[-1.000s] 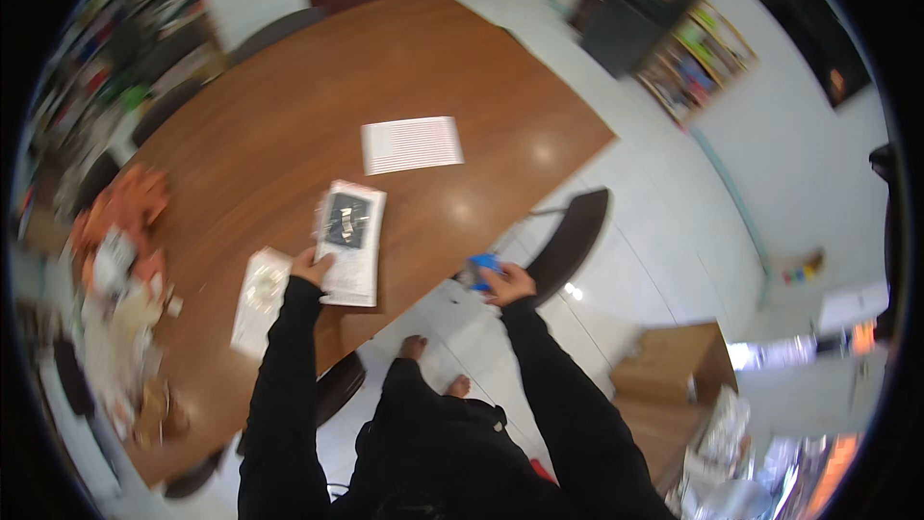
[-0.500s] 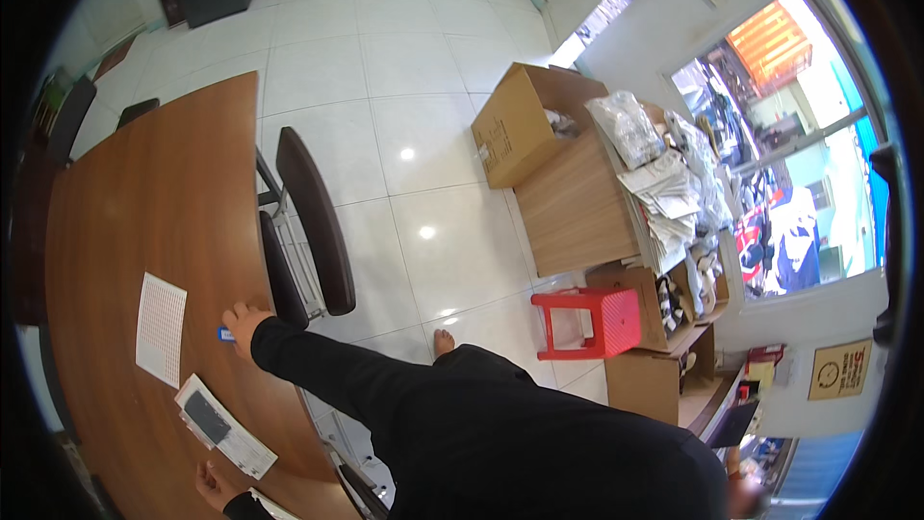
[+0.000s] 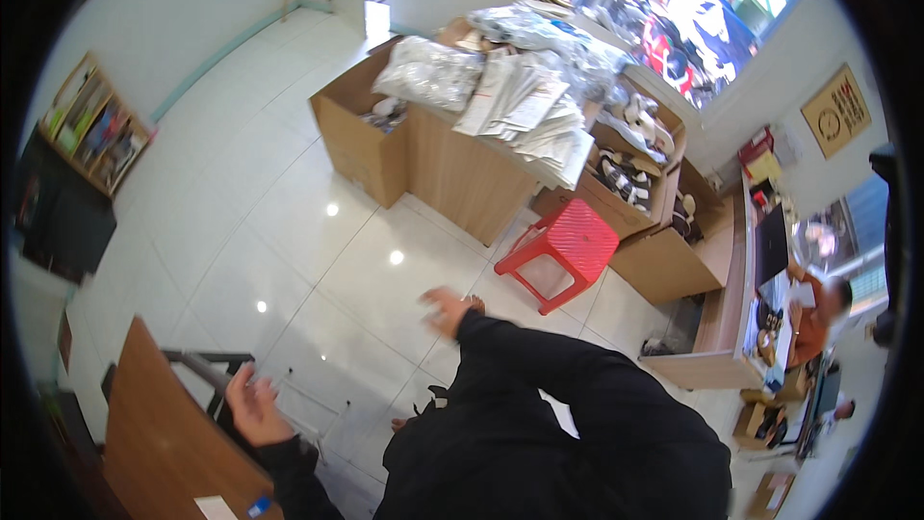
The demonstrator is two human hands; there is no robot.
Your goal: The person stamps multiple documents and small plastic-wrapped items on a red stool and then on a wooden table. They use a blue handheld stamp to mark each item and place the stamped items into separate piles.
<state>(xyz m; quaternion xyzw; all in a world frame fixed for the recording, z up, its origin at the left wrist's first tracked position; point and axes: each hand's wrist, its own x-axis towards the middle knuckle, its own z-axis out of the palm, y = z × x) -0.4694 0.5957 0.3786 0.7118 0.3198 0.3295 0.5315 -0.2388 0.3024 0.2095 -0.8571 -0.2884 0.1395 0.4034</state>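
Head view is showing both hands empty and in the air. Left hand (image 3: 252,406) is hanging open with fingers spread and loosely curled, palm turned inward, just beside the desk (image 3: 164,443) edge and in front of a dark chair (image 3: 207,371) standing at that edge; it is touching nothing that I can see. Right hand (image 3: 446,309) is blurring, fingers seeming loosely open, hovering over the white tiled floor (image 3: 289,231) and gripping nothing. Both sleeves are black.

On the desk, near its lower edge, a small blue thing (image 3: 259,506) is lying just beside a white paper (image 3: 217,507); the left hand is nearest to these, yet apart from them.

Further off, a red plastic stool (image 3: 563,248) is standing on the floor next to a brown cardboard box (image 3: 664,265). Behind it a wooden counter (image 3: 462,178) is carrying heaps of clear and silvery plastic bags (image 3: 520,96), with an open cardboard carton (image 3: 361,130) touching its left side and also holding bagged goods. Another open box (image 3: 630,173) on the right is holding dark and white items, too small to tell apart. A tan square sign (image 3: 835,112) with a round dark mark is hanging on the right wall. A shelf (image 3: 96,130) of colourful items is standing against the left wall. Another person (image 3: 818,313) in orange is sitting at the far right.
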